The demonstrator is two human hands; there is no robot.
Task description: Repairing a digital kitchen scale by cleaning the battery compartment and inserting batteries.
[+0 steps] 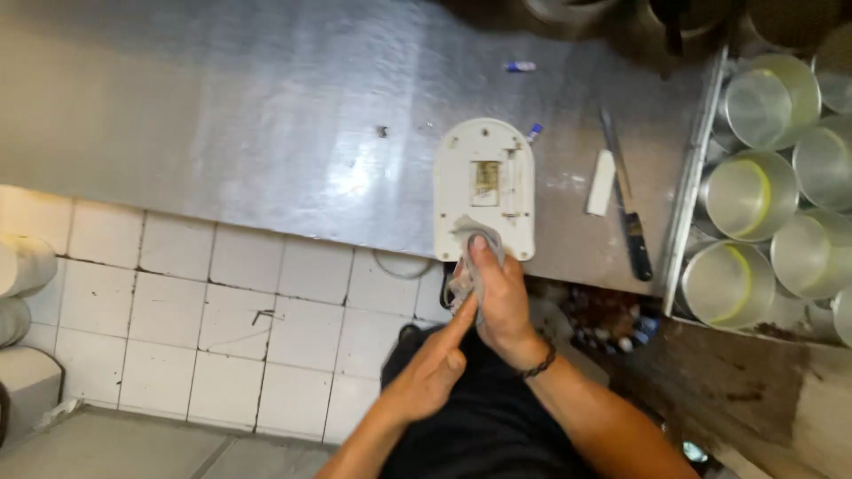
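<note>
A white oval device (484, 177) lies underside up at the near edge of a steel counter (266, 115), with a small label panel in its middle. My right hand (501, 302), a dark bracelet on its wrist, grips a crumpled grey cloth (460, 282) and presses it on the device's near end with the thumb. My left hand (435, 364) is just below, fingers straight and pointing up, the fingertips touching the hanging part of the cloth. It holds nothing.
A black-handled knife (632, 231) and a white stick-like piece (602, 182) lie right of the device. Several metal cups (754, 191) stand in a tray (692, 177) at the right. Two small blue-and-white bits (520, 66) lie farther back. White tiles (222, 310) cover the counter's front.
</note>
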